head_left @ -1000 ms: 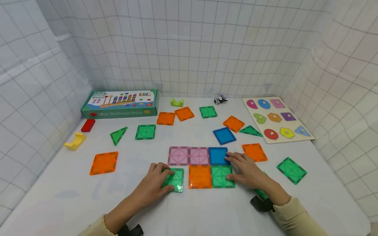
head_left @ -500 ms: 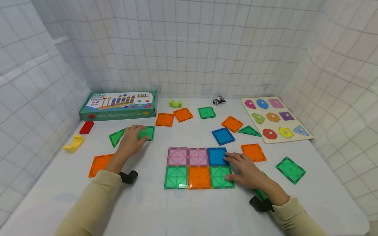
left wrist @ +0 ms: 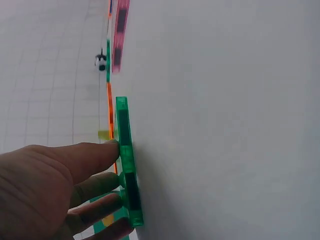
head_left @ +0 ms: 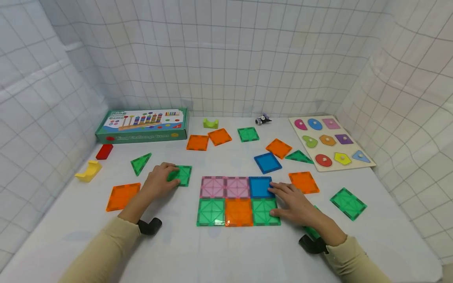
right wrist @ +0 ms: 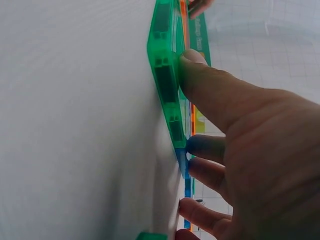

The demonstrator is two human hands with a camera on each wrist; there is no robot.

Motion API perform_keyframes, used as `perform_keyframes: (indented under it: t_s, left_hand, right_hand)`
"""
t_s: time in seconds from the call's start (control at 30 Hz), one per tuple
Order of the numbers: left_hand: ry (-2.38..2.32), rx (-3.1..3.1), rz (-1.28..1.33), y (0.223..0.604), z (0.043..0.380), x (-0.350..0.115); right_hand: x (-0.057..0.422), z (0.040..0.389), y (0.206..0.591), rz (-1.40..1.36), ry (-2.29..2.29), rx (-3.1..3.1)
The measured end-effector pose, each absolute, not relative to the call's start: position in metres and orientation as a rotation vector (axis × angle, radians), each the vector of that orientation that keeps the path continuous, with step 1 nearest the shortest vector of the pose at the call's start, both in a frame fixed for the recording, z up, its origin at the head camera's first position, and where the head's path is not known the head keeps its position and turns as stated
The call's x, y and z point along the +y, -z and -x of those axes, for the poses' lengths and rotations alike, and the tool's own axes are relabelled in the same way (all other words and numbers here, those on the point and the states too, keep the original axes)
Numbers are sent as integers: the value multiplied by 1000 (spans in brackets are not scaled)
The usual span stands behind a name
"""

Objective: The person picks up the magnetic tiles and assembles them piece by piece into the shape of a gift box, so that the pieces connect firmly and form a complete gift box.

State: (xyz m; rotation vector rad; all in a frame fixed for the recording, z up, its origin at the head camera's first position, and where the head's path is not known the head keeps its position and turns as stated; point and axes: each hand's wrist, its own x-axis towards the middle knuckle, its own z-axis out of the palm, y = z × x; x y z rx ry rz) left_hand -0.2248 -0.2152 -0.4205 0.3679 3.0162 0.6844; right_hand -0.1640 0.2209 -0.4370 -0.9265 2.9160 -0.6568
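Note:
In the head view, my left hand (head_left: 161, 181) has its fingertips and thumb on the left part of a green square magnetic tile (head_left: 184, 176). The left wrist view shows the same tile (left wrist: 126, 160) edge-on, with the fingers fairly straight against its face. My right hand (head_left: 297, 204) rests its fingertips on the blue tile (head_left: 260, 187) and its thumb on the green tile (head_left: 265, 212) below it. These two belong to a block of two rows, with two pink tiles (head_left: 213, 187), an orange tile (head_left: 239, 212) and a green tile (head_left: 211, 212).
Loose orange tiles (head_left: 123, 196), a blue tile (head_left: 267, 162), green tiles (head_left: 348, 203) and green triangles (head_left: 140, 163) lie around. A game box (head_left: 141, 131) and a shape puzzle board (head_left: 332, 143) stand behind. Another green piece (head_left: 312, 232) is partly hidden under the right wrist.
My left hand left the bottom-left green tile, now against the orange one, and reached to another green tile. That tile has moved nearer and rightward with the hand. The right hand stays put.

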Motion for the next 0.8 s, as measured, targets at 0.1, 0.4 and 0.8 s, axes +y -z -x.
perform_keyframes:
  t_s: [0.1, 0.4, 0.8]
  left_hand:
    - [-737, 3029, -438, 423, 207, -205]
    - [-787, 3013, -470, 407, 179, -223]
    - [-532, 2854, -379, 407, 164, -357]
  right_hand:
    - [221, 164, 437, 925, 664, 2910]
    - [220, 162, 438, 907, 674, 2901]
    - [221, 164, 436, 905, 654, 2901]
